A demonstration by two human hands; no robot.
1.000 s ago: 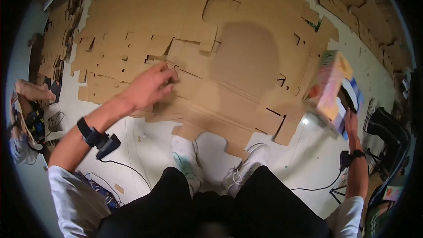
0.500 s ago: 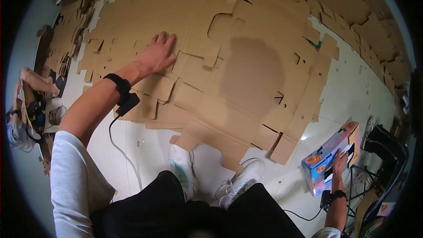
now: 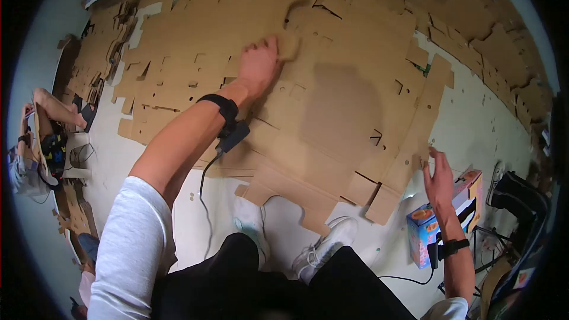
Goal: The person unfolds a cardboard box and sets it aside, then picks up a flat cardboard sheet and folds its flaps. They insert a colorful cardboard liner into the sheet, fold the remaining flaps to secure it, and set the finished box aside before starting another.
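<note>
Flat brown cardboard sheets (image 3: 355, 41) with slots and cut-outs overlap in front of me. My left hand (image 3: 259, 64) is over their middle, its fingers curled at a blurred cardboard edge; the fingertips are partly hidden. My right hand (image 3: 438, 182) is raised near the right edge of the cardboard, fingers apart and holding nothing. Below and beside it, a colourful printed box (image 3: 422, 243) stands on the floor, partly covered by my right forearm.
Another person (image 3: 56, 109) sits at the far left by a white stool (image 3: 77, 148). A black chair (image 3: 524, 195) is at the right. Cardboard stacks (image 3: 498, 53) line the upper right. Cables hang from both wrist devices. White shoes (image 3: 341, 237) are below the sheets.
My left hand has moved right and slightly up, its fingers now more curled, and cardboard beside it has shifted. My right hand has left the box and moved up and left.
</note>
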